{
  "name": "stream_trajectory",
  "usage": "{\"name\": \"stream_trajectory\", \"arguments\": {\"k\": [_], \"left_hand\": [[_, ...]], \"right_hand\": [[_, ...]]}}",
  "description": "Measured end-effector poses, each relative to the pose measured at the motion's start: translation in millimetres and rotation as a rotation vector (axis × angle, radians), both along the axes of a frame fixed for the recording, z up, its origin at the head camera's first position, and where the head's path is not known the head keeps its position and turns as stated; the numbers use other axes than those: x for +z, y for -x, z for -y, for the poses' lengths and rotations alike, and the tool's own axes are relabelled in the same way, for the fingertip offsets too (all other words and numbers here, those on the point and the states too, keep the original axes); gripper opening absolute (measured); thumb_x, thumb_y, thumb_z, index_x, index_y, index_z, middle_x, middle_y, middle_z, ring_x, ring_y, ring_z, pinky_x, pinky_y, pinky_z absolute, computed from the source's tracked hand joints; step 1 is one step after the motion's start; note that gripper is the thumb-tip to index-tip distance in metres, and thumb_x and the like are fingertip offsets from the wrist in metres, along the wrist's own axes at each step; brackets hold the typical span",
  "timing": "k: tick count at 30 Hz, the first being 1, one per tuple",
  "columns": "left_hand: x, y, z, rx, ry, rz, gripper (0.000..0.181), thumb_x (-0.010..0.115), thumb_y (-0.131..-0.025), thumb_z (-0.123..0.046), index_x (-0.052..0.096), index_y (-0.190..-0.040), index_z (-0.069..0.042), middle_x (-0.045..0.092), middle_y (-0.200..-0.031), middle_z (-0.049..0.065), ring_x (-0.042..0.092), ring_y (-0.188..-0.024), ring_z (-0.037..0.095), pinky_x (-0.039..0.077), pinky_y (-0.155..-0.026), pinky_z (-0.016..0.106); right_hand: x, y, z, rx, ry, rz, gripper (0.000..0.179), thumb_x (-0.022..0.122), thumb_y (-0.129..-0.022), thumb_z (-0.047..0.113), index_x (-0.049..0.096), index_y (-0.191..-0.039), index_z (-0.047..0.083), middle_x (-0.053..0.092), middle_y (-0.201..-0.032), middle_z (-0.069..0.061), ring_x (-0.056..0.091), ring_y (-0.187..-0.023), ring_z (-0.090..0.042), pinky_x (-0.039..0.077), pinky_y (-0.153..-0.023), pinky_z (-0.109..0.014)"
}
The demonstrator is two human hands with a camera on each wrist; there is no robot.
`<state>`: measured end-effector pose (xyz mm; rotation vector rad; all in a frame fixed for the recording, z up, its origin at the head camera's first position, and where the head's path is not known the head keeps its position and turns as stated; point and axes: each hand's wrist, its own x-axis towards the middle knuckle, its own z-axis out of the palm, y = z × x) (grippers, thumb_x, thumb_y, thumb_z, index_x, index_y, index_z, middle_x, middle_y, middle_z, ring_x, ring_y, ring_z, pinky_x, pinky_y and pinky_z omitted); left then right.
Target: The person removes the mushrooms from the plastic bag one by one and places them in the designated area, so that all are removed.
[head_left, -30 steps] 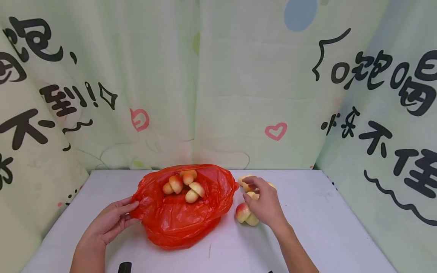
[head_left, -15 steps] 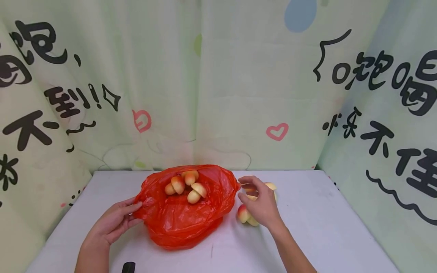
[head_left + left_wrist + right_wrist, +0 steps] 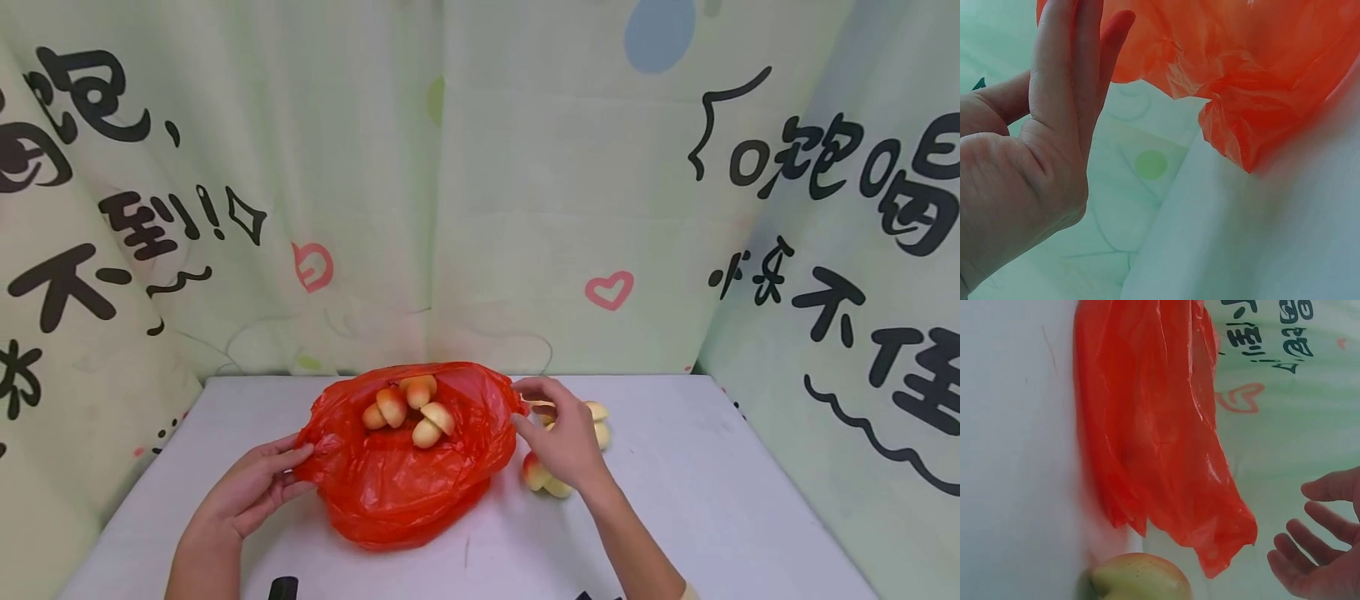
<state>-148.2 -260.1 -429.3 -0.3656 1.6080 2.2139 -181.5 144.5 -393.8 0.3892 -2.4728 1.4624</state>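
A red plastic bag (image 3: 405, 500) lies spread on the table, its mouth turned up and forward. Inside it sit 3 mushroom-shaped pieces (image 3: 432, 423) with orange and cream caps. My left hand (image 3: 251, 487) pinches the bag's left edge between thumb and fingers; in the left wrist view the thumb is largely behind the fingers. At the bag's right edge hovers my right hand (image 3: 566, 433), fingers loosely bent. The right wrist view shows this hand (image 3: 1322, 540) apart from the bag (image 3: 1154, 425). More mushrooms (image 3: 546, 477) lie under and beside it, partly hidden.
A white table (image 3: 690, 517) bears everything, with a pale printed curtain (image 3: 510, 208) behind and at both sides. A short black object (image 3: 283, 588) pokes in at the bottom edge. Another pale mushroom (image 3: 602, 425) is right of my right hand.
My right hand has moved left from over the loose mushrooms to the bag's right edge. The left hand keeps its grip on the bag. The view has shifted slightly.
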Motion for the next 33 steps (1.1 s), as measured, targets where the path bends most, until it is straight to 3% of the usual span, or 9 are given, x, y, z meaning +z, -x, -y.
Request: {"name": "stream_trajectory", "arguments": {"k": [10, 16, 24, 33], "left_hand": [[-1.5, 0.0, 0.1, 0.002, 0.004, -0.007, 0.075, 0.062, -0.106, -0.024, 0.021, -0.166, -0.006, 0.073, -0.115, -0.004, 0.074, -0.105, 0.014, 0.061, -0.095, 0.034], [-0.7, -0.3, -1.2, 0.002, 0.012, -0.010, 0.074, 0.062, -0.106, -0.023, 0.022, -0.166, -0.006, 0.072, -0.116, -0.005, 0.073, -0.105, 0.014, 0.061, -0.095, 0.033], [-0.8, 0.1, -1.2, 0.012, 0.003, -0.010, 0.074, 0.064, -0.105, -0.022, 0.024, -0.165, -0.007, 0.072, -0.116, -0.004, 0.073, -0.105, 0.015, 0.061, -0.095, 0.034], [-0.1, -0.1, -1.0, 0.010, 0.001, -0.006, 0.073, 0.063, -0.106, -0.023, 0.024, -0.165, -0.006, 0.072, -0.116, -0.004, 0.073, -0.104, 0.014, 0.061, -0.094, 0.033]], "right_hand": [[10.6, 7.1, 12, 0.066, 0.038, 0.024, 0.040, 0.079, -0.092, 0.009, 0.068, -0.130, 0.013, 0.069, -0.129, -0.010, 0.065, -0.121, -0.032, 0.059, -0.101, -0.053], [13.1, 15.0, 22, 0.102, 0.058, 0.044, 0.038, 0.078, -0.092, 0.007, 0.068, -0.129, 0.012, 0.070, -0.125, -0.005, 0.064, -0.122, -0.035, 0.058, -0.103, -0.051], [18.9, 22.8, 39, 0.146, 0.034, 0.083, 0.038, 0.077, -0.092, 0.009, 0.068, -0.128, 0.016, 0.070, -0.124, 0.000, 0.066, -0.117, -0.025, 0.059, -0.102, -0.044], [17.9, 34.0, 59, 0.225, 0.025, 0.127, 0.032, 0.075, -0.093, 0.007, 0.070, -0.123, 0.014, 0.072, -0.120, -0.004, 0.069, -0.110, -0.025, 0.058, -0.102, -0.054]]}}
